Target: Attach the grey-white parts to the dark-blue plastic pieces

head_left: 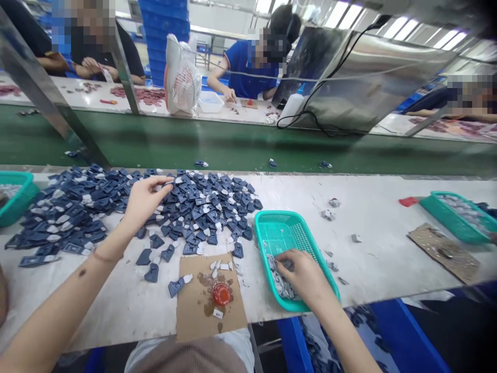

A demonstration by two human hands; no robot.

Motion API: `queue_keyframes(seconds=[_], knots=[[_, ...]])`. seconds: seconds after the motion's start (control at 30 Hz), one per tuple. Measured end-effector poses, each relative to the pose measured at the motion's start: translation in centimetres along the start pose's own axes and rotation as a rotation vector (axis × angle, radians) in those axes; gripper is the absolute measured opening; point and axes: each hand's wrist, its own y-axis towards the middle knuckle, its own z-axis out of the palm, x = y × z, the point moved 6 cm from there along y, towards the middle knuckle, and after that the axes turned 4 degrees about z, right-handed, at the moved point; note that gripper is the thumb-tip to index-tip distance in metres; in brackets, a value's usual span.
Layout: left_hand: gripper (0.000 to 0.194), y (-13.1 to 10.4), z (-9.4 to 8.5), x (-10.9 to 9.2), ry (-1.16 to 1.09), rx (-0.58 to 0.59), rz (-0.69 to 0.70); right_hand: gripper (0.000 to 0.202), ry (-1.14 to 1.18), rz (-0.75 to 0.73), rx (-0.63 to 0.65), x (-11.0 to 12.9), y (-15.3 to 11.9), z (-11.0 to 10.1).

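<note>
My left hand (145, 197) reaches over a pile of dark blue plastic pieces (209, 207), many with white tabs. Its thumb and forefinger close on a dark blue piece at the pile's far side, mostly hidden by the fingers. Inside a green plastic basket (260, 228), my right hand (297, 272) has its fingers curled down among small grey pieces (281, 285); what they grip is hidden. Between my hands lies a cardboard sheet (190, 316) with wet stains, a small red round container (221, 293) and a few small white pieces (218, 313).
Another green basket (17, 197) stands at the far left, a third basket (454, 217) at the right near a cardboard piece (442, 251). A green belt (233, 147) runs behind the table. Co-workers sit beyond it. A blue crate (404, 331) stands below the table edge.
</note>
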Motion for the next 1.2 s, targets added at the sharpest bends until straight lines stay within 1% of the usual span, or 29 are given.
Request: queue_keyframes(seconds=[0.1, 0.2, 0.3, 0.37, 0.43, 0.47, 0.53, 0.6, 0.67, 0.73, 0.8, 0.83, 0.87, 0.93, 1.03, 1.13, 1.2], knots=[[0.029, 6.5, 0.8, 1.2, 0.138, 0.006, 0.023, 0.02, 0.049, -0.011, -0.002, -0.2, 0.6, -0.2], [0.021, 11.5, 2.3, 3.2, 0.242, 0.06, -0.015, 0.026, 0.177, 0.042, 0.051, -1.0, 1.6, -0.3], [0.021, 14.6, 3.9, 4.9, 0.334, 0.142, -0.038, 0.029, 0.294, 0.078, 0.09, -1.7, 2.8, -0.3], [0.022, 15.8, 4.6, 5.4, 0.38, 0.187, -0.034, 0.027, 0.33, 0.087, 0.079, -2.1, 3.3, -0.3], [0.019, 16.4, 5.1, 5.2, 0.408, 0.216, -0.005, 0.026, 0.338, 0.104, 0.061, -2.5, 3.6, -0.1], [0.018, 16.6, 5.3, 4.8, 0.412, 0.23, 0.026, 0.026, 0.337, 0.114, 0.055, -2.8, 3.6, 0.0], [0.026, 16.9, 6.1, 3.8, 0.396, 0.272, 0.115, 0.027, 0.334, 0.135, 0.035, -3.2, 3.5, 0.3], [0.036, 17.2, 7.3, 2.9, 0.363, 0.344, 0.2, 0.029, 0.321, 0.154, 0.008, -3.5, 3.2, 0.4], [0.038, 17.3, 8.7, 2.4, 0.338, 0.421, 0.24, 0.031, 0.294, 0.164, -0.024, -3.7, 2.8, 0.4], [0.031, 17.6, 9.9, 2.4, 0.331, 0.46, 0.238, 0.03, 0.257, 0.157, -0.047, -3.6, 2.4, 0.3], [0.016, 17.7, 10.5, 2.5, 0.33, 0.448, 0.217, 0.027, 0.211, 0.133, -0.059, -3.1, 2.1, 0.1], [0.01, 17.7, 10.5, 2.5, 0.327, 0.428, 0.202, 0.024, 0.185, 0.117, -0.064, -2.8, 2.0, 0.1], [0.006, 17.7, 10.3, 2.5, 0.321, 0.402, 0.187, 0.022, 0.158, 0.101, -0.068, -2.5, 2.0, 0.0], [0.006, 17.2, 9.4, 2.0, 0.291, 0.34, 0.156, 0.02, 0.105, 0.07, -0.075, -1.9, 1.9, 0.0], [0.021, 15.5, 7.3, 0.5, 0.216, 0.266, 0.104, 0.022, 0.03, 0.039, -0.087, -1.3, 1.8, 0.0], [0.032, 12.3, 4.8, -2.0, 0.031, 0.231, 0.062, 0.025, -0.026, 0.013, -0.099, -1.2, 1.7, 0.3], [0.036, 9.4, 3.1, -3.9, -0.21, 0.24, 0.034, 0.027, -0.048, -0.006, -0.102, -1.0, 1.7, 0.4]])
